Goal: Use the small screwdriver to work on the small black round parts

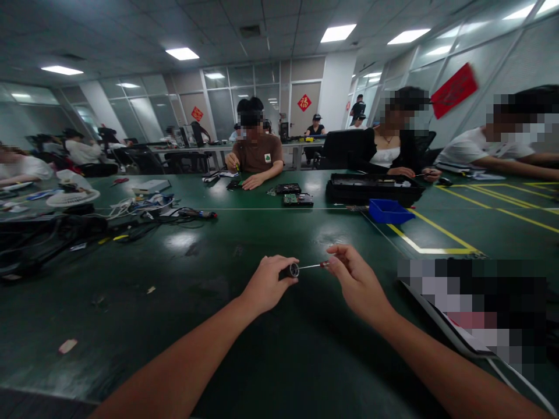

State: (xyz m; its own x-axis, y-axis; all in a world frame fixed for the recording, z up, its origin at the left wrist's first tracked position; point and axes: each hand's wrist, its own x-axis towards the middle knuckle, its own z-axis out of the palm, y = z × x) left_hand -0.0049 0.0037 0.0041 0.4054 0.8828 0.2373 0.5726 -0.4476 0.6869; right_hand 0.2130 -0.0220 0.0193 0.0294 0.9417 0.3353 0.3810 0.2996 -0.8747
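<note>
My left hand (267, 283) is closed round a small dark cylindrical part (293, 270), its round open end with a pale rim facing right. The kind of part is too small to make out. In my right hand (356, 279) is a screwdriver (311, 266) with a thin metal shaft and a reddish handle, held between thumb and fingers. The shaft points left, and its tip reaches the open end of the part. Whether the tip is seated inside it I cannot tell. Both hands are above the green table (218, 337).
Cables (187, 214) and dark parts lie at the left. Farther off are circuit-board drives (298, 199), a black tray (375, 189) and a blue bin (390, 211). A blurred-out device (471, 314) lies beside my right forearm. A person in brown (262, 154) works opposite.
</note>
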